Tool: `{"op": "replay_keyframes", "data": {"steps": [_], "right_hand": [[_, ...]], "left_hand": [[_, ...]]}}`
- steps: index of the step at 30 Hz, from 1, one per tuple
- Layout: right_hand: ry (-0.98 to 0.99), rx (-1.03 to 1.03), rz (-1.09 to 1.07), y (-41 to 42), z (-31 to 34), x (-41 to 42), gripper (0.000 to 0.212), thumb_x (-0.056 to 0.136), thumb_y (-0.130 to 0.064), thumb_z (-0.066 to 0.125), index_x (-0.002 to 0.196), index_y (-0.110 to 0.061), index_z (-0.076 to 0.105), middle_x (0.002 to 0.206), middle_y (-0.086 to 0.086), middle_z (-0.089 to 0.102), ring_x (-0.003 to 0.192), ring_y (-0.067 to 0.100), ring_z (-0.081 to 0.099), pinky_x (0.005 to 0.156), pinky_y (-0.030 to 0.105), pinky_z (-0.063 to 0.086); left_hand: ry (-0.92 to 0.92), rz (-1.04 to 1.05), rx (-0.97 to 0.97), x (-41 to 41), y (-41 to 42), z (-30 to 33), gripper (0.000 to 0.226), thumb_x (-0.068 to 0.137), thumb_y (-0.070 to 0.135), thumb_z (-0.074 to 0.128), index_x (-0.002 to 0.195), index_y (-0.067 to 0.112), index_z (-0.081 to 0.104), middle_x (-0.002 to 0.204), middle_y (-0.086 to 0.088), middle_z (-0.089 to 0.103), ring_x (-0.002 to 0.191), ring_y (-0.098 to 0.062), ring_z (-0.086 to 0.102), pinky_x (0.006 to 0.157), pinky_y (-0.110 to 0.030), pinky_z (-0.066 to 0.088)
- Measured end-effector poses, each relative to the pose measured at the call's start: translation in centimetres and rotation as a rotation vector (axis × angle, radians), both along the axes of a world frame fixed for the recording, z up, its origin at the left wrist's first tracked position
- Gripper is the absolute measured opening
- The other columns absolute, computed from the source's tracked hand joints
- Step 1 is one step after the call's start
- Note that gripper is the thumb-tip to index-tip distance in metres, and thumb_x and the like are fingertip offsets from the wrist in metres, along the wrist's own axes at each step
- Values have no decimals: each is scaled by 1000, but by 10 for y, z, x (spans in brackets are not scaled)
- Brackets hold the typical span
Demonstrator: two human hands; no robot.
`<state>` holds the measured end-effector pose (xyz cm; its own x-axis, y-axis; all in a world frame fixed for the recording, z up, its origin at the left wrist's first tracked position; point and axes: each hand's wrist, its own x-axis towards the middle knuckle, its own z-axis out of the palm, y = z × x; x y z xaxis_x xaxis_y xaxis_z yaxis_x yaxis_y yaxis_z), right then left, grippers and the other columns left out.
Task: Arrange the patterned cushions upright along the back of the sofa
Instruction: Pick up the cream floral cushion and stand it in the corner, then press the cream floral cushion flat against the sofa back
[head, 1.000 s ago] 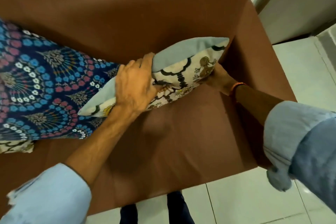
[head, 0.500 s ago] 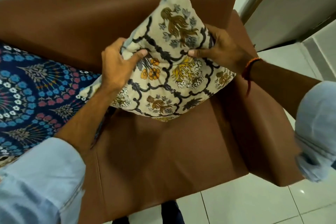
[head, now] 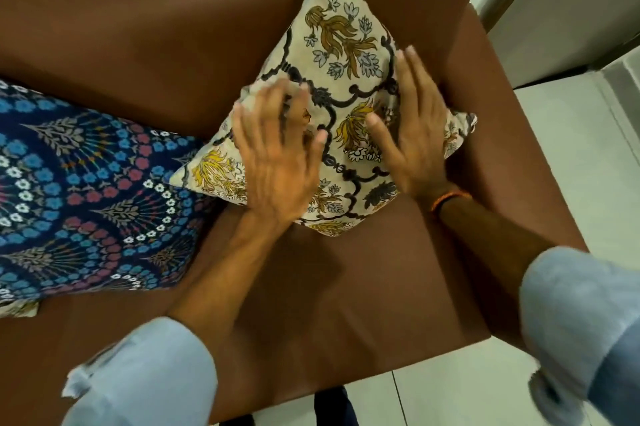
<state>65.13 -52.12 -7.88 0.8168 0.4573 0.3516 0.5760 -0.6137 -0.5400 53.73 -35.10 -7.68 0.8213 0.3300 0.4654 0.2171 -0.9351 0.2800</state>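
Cream cushion (head: 346,55) stood on one corner against sofa (head: 156,38) back, long diagonal vertical. Left hand (head: 277,162) and right hand (head: 415,135) lay flat on its face, fingers spread, gripping nothing; right nearer the armrest. Blue cushion (head: 86,190) left of it, touching

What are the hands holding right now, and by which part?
Nothing is gripped: left hand and right hand lie open, flat on the cream floral cushion's front.

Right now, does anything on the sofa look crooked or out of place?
Yes. The cream floral cushion stands on a corner like a diamond, not square against the sofa back. The blue patterned cushion lies flat on the seat.
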Motion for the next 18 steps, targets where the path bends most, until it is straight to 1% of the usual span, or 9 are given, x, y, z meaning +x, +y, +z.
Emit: {"op": "replay_keyframes", "data": {"steps": [2,4,6,8,10,12,14,15,18], "right_hand": [[-60,-63,19,9,-23,-19,70,107,-55,32,166,-19,21,176,6,17,164,33,15,130,60,18],[-77,-81,-31,20,-41,-23,63,109,-49,28,165,-20,23,175,8,21,163,38,15,128,63,18],[-92,-86,-114,31,-48,-13,62,109,-50,25,165,-22,24,174,8,24,163,39,17,128,63,17],[-140,-113,-156,37,-55,2,65,107,-56,22,164,-25,24,173,6,25,162,37,21,128,63,17],[-184,-140,-156,32,-61,12,68,106,-61,20,164,-26,24,172,5,26,161,35,24,129,62,17],[-164,-127,-152,24,-63,21,67,107,-59,18,164,-26,24,173,5,25,162,30,23,129,62,15],[-61,-72,-171,18,-61,26,62,108,-51,17,165,-26,20,174,2,23,163,25,21,130,62,14],[-8,-38,-175,15,-59,28,60,109,-47,18,165,-26,18,175,-1,22,164,23,21,130,61,14],[36,76,-192,9,-46,24,57,112,-35,24,166,-18,20,175,0,23,164,25,21,129,62,20]], "left_hand": [[112,-60,101,3,-18,-16,63,109,49,42,163,19,26,170,-13,24,158,-32,23,122,-72,15],[159,-48,151,10,-15,-34,65,110,50,39,165,20,21,172,-12,21,160,-31,19,120,-76,15],[148,-48,217,20,-1,-45,65,111,54,35,166,23,19,173,-9,22,160,-28,20,119,-76,16],[130,-66,278,28,18,-53,66,110,59,32,165,25,20,172,-6,24,159,-24,23,120,-75,19],[123,-103,326,31,36,-59,67,110,61,31,165,26,19,171,-4,25,159,-22,24,120,-74,20],[131,-136,350,30,48,-62,67,110,62,30,165,26,18,172,-3,26,159,-22,25,120,-74,19],[134,-113,344,24,61,-58,69,109,63,28,166,25,18,172,-3,25,159,-23,24,121,-74,18],[140,-62,329,21,67,-54,70,109,65,27,166,24,18,172,-3,24,159,-24,23,121,-73,18],[134,126,176,2,91,-38,76,108,63,27,165,14,18,173,-7,22,160,-25,20,123,-72,15]]}}
